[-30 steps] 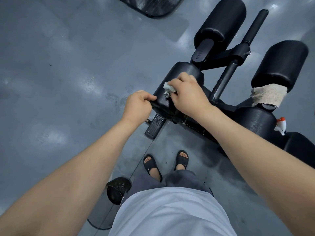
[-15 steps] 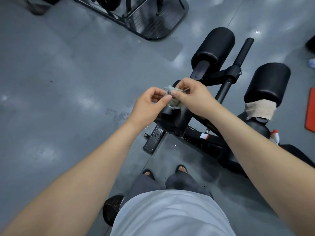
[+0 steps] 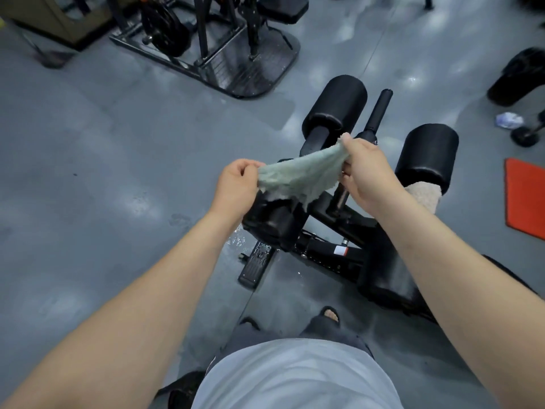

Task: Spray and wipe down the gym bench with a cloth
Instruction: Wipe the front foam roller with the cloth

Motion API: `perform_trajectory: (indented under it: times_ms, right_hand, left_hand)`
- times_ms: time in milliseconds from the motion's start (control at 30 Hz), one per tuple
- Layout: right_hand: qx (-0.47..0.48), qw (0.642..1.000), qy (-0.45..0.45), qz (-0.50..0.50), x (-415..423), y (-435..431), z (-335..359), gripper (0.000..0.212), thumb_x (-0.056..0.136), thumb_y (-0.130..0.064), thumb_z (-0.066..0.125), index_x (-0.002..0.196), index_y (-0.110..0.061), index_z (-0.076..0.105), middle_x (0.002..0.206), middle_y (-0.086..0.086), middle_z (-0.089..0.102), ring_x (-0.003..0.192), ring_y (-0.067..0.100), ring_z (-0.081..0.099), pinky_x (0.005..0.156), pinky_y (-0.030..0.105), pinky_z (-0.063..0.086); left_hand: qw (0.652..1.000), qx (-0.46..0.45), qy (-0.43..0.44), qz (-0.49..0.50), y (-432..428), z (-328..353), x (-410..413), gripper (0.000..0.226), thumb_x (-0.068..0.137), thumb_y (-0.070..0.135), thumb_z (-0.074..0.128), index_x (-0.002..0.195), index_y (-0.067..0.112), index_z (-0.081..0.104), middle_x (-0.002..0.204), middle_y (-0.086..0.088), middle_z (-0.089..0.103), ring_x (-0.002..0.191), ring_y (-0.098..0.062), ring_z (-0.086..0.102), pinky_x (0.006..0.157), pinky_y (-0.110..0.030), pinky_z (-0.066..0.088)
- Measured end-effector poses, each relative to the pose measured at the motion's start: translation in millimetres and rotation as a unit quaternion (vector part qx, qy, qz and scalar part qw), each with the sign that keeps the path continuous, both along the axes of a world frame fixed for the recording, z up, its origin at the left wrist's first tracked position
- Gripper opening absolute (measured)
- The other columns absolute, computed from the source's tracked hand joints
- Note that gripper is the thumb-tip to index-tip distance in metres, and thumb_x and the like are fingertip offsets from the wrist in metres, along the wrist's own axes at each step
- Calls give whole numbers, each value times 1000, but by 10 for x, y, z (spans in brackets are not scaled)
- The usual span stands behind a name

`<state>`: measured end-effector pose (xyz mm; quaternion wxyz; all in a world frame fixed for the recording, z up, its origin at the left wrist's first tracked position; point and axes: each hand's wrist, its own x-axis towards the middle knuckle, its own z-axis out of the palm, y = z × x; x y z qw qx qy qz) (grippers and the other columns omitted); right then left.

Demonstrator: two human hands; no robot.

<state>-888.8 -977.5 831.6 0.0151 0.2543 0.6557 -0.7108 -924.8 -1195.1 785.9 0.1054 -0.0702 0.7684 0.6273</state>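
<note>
A pale green cloth (image 3: 298,177) is stretched out between my two hands, above the black gym bench (image 3: 342,243). My left hand (image 3: 236,187) pinches the cloth's left edge. My right hand (image 3: 368,175) grips its right corner, held a little higher. Below the cloth sits the bench's near black roller pad (image 3: 271,222). Two more black roller pads, one (image 3: 336,110) and the other (image 3: 427,152), stand farther back on either side of a black bar (image 3: 379,113). A beige cloth (image 3: 424,196) hangs under the right pad. No spray bottle shows.
A black weight machine base (image 3: 236,63) stands on the grey floor at the back. An orange mat (image 3: 525,196) lies at the right edge, with a dumbbell (image 3: 528,134) and a crumpled wrapper (image 3: 508,121) beyond it. Water drops lie on the floor by the bench foot (image 3: 255,267). My sandalled feet stand below.
The cloth was bunched on the near pad under my right hand; both hands have lifted it off and pulled it open between them. The camera has tilted up, showing more floor.
</note>
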Motion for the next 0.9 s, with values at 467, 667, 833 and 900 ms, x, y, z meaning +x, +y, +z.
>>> perform_trajectory:
  times_ms: [467,667,833,900]
  right_hand:
    - [-187,976,-68,85,94,1235,-3,57,104,-45,49,131,4,58,131,21,64,119,49,59,110,48,45]
    - [-268,950,-120,103,173,1426,-281,30,107,-28,49,118,-2,58,104,16,64,86,25,66,87,39,61]
    - [-134,968,-165,131,235,1517,-670,17,95,2,50,102,-12,53,88,11,55,74,16,60,69,27,60]
    - [-97,972,-164,140,250,1561,-760,35,96,-1,50,131,-5,48,90,9,58,77,16,58,75,26,55]
  left_hand:
    - [988,-92,113,48,1371,466,-175,20,92,20,34,85,25,51,79,10,53,76,-9,50,76,-32,45]
    - [964,-256,74,-12,1631,354,-320,25,106,21,32,117,17,54,93,4,58,85,-17,53,73,-29,38]
    - [925,-371,-17,-81,1677,-1,-326,35,103,18,43,137,10,40,114,-21,63,102,-35,57,83,-36,41]
    - [912,-393,-27,-113,1720,-43,-252,42,96,14,46,138,11,44,125,-19,58,112,-35,57,96,-39,46]
